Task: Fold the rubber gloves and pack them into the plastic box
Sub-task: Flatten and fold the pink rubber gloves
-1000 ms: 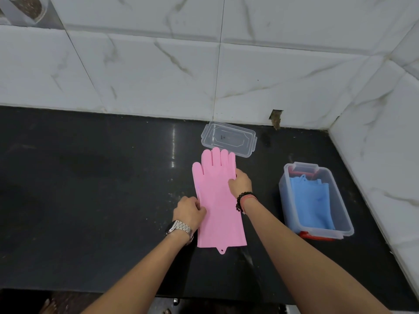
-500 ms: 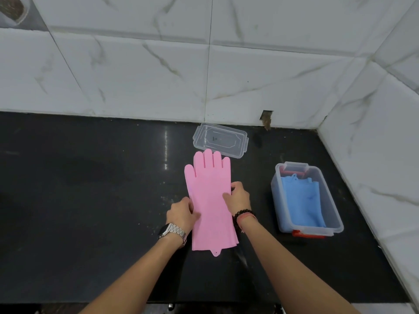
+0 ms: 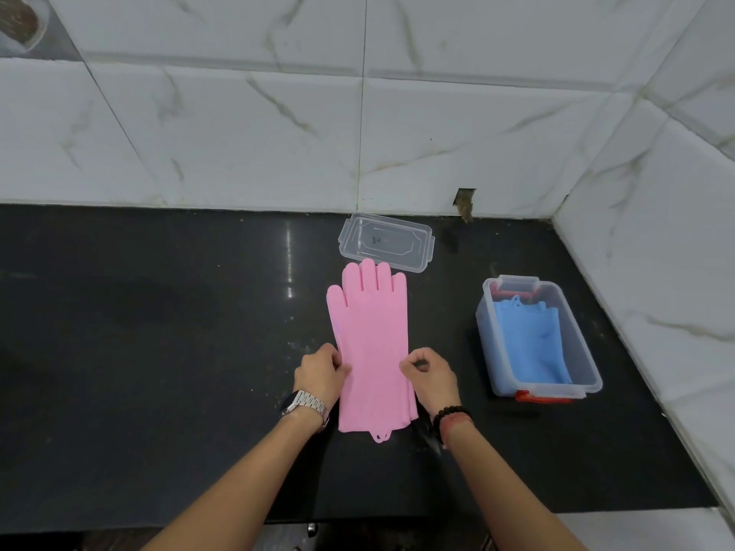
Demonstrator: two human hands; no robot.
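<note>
Clear tub (image 3: 486,336), right side of black counter (image 3: 159,351): holds a blue glove (image 3: 529,344), with something red at the far end.
Clear lid (image 3: 385,246): off, lying flat just beyond the pink glove (image 3: 372,344).
Pink glove: flat at centre, fingers pointing far.
Left hand (image 3: 318,373): fingers curled, pinching the glove's left edge.
Right hand (image 3: 431,375): fingers curled, pinching its right edge.

Dark, glossy desk (image 3: 159,351), one streak of light reflected on it, pale specks scattered near the middle. Flat on it, pink glove (image 3: 372,344), cuff toward the near edge. Just past its tips, clear lid (image 3: 385,246). Well to the right, near the corner, clear tub (image 3: 487,340) with red latch.
</note>
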